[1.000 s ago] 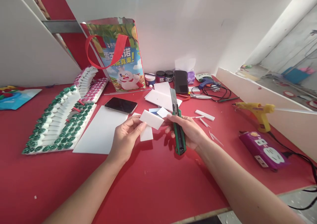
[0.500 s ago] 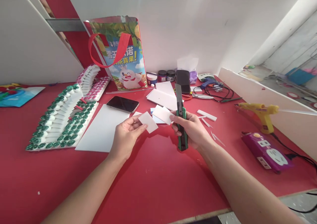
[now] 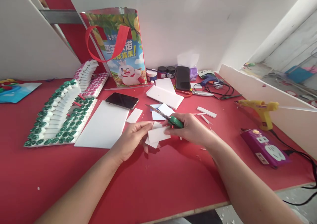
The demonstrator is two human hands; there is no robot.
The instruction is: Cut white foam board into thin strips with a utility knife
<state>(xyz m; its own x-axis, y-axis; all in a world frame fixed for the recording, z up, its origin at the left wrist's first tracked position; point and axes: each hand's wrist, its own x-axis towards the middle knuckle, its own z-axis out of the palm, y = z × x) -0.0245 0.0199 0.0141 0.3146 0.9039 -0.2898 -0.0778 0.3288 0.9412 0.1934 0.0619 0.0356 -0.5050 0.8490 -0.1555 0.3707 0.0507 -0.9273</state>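
Small white card pieces [image 3: 158,134] overlap between my two hands above the red table [image 3: 148,191]. My left hand [image 3: 135,138] pinches them from the left, some fingertips showing beneath. My right hand [image 3: 192,128] is closed round a green-handled utility knife [image 3: 176,121], its blade pointing up and left, and its fingertips touch the upper card's right end. Just beyond the blade, a white card [image 3: 165,109] lies on a blue-and-white piece [image 3: 155,114]. Another small white piece [image 3: 134,115] rests near the phone [image 3: 122,100].
At the left stand white models with green and pink trim [image 3: 59,118] beside a white sheet [image 3: 101,126]. A colourful bag [image 3: 126,58], paint jars [image 3: 162,72] and scissors [image 3: 201,93] are at the back. A yellow glue gun [image 3: 260,110] and purple power strip [image 3: 266,149] sit right.
My hands have come together, and the cards they hold now overlap. The knife has tilted from upright to pointing left. The view has shifted slightly.
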